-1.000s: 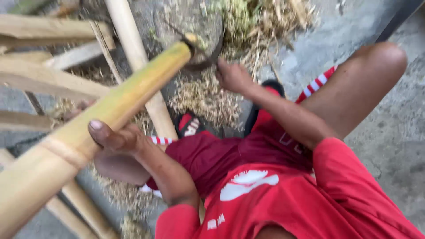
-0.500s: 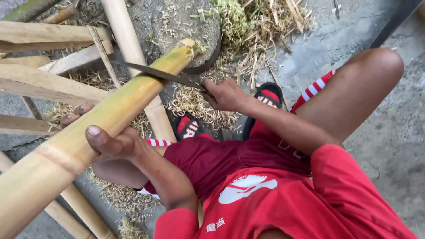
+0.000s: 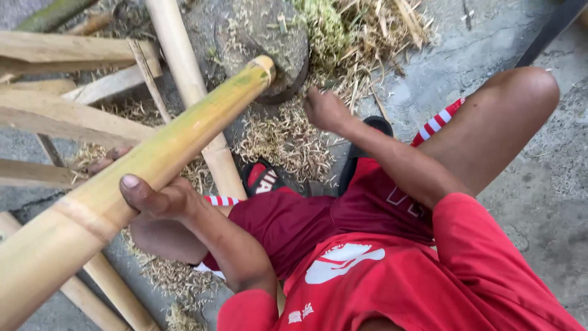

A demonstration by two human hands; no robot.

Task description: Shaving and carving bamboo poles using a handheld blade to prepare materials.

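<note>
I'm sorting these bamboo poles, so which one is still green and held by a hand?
The thick pole running diagonally, yellow-green, its far end resting on the stone block. The left hand grips it; the other poles lie pale and untouched on the ground.

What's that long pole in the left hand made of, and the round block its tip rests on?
The pole looks like raw bamboo: smooth yellow-green skin, a ringed node, unvarnished. The round block seems to be rough grey stone or concrete, though a weathered log is possible. The left hand grips the pole.
</note>
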